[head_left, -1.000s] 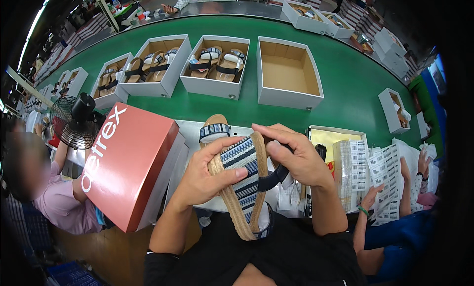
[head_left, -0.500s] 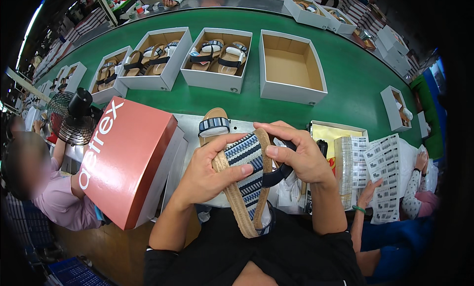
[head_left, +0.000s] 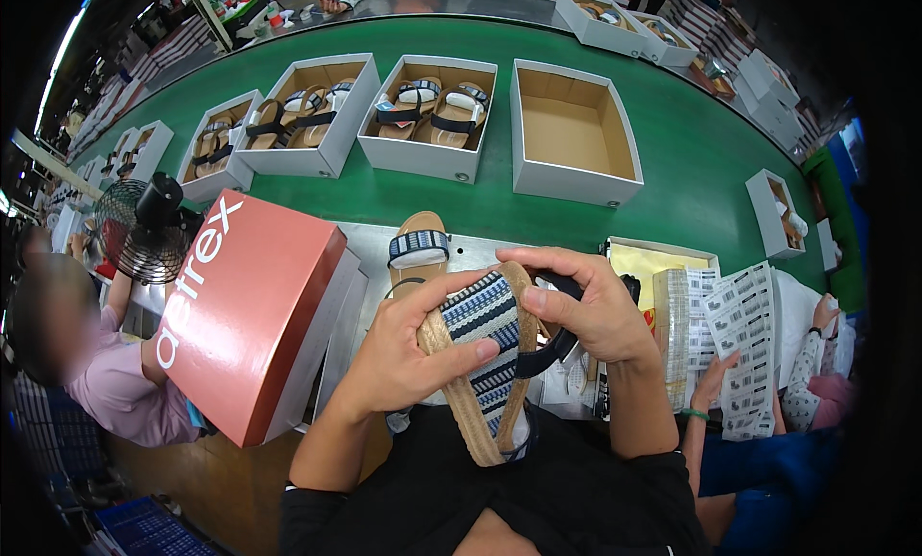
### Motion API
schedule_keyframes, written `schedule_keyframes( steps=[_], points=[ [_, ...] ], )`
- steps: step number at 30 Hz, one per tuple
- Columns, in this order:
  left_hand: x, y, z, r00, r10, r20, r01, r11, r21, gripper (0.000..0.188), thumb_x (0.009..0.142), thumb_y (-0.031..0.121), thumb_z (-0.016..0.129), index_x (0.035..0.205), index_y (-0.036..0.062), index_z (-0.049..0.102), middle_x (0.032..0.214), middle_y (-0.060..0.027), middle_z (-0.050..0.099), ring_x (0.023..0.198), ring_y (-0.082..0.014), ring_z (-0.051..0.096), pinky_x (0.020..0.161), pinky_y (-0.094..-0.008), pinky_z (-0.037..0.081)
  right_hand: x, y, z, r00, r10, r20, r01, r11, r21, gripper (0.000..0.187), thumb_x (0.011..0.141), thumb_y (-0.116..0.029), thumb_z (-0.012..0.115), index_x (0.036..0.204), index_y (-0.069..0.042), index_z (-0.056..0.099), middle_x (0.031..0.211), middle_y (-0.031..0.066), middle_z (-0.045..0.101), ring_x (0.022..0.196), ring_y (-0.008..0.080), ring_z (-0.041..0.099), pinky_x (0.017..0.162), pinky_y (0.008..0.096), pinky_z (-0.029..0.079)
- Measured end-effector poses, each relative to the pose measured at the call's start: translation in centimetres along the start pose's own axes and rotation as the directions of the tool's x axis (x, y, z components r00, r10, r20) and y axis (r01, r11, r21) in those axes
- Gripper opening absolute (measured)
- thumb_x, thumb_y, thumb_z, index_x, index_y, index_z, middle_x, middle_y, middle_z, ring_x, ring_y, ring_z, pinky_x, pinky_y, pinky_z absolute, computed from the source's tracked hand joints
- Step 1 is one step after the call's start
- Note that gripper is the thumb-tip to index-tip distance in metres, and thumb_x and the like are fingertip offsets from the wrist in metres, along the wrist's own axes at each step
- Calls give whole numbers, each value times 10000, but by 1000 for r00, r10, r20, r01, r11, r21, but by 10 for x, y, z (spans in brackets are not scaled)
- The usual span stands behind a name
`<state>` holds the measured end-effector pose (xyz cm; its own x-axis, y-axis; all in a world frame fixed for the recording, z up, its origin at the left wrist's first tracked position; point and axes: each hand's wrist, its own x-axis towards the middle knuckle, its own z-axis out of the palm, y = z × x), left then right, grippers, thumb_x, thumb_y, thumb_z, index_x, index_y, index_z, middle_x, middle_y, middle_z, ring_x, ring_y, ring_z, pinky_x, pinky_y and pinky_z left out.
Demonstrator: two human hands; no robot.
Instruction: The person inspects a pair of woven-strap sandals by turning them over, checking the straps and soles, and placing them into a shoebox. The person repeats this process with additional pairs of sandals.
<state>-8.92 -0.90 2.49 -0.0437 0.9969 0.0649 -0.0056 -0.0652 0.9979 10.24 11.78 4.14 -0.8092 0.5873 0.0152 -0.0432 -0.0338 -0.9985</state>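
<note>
Both my hands hold a sandal (head_left: 495, 395) with a blue, navy and white striped woven strap, tan woven edging and a dark ankle strap. My left hand (head_left: 415, 354) is closed round its left side, the thumb lying on the stripes. On the other side, my right hand (head_left: 603, 314) grips the edging near the dark strap, thumb against index finger side. The matching sandal (head_left: 420, 231) lies beyond my left hand on the metal worktop (head_left: 471, 245), its striped strap padded with white stuffing. Part of the held sandal is hidden by my fingers.
Open white shoe boxes (head_left: 423, 159) with sandals stand on the green belt (head_left: 687, 148), beside another open box (head_left: 576, 180) showing its tan inside. A large red-lidded box (head_left: 254, 306) and a fan (head_left: 144, 231) are left. At right, a co-worker's hand (head_left: 713, 381) touches label sheets (head_left: 744, 335).
The sandal and my hands have shifted very slightly right and down in the picture; the grip is the same. The co-worker's hand has moved slightly by the label sheets.
</note>
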Motion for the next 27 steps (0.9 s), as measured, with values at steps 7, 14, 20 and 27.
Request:
schedule_keyframes(
  steps=[7,14,20,27],
  points=[
    [-3,-5,-5,999,13,30,-10,996,-85,609,825,93,781,1366,-33,532,1109,-109,703,995,-130,660,866,-283,533,-4,-4,6,1000,5,-19,-6,999,-50,478,882,-208,723,1280,39,625,1248,160,651,1127,185,609,995,317,463],
    [-4,-2,-12,989,144,27,-144,989,31,656,786,107,815,1365,-24,535,1122,-138,706,991,-167,686,863,-293,540,-5,-5,10,969,-246,-13,232,930,-283,441,889,-183,734,1281,-4,642,1241,166,644,1200,234,565,1024,352,432],
    [4,-31,14,881,405,-246,-242,831,501,676,776,141,833,1365,-5,534,1115,-185,703,970,-247,717,801,-310,564,-17,30,20,700,-600,-387,248,713,-656,509,852,-182,739,1301,13,599,1412,237,480,1313,370,467,1090,443,372],
    [9,-66,47,984,116,-139,-114,993,20,529,981,229,611,1436,5,459,1451,-181,475,1240,-245,550,892,-315,537,-26,100,46,676,-584,-448,57,648,-759,633,879,-172,711,1405,54,440,1307,236,541,1177,389,539,1031,457,414]
  ],
)
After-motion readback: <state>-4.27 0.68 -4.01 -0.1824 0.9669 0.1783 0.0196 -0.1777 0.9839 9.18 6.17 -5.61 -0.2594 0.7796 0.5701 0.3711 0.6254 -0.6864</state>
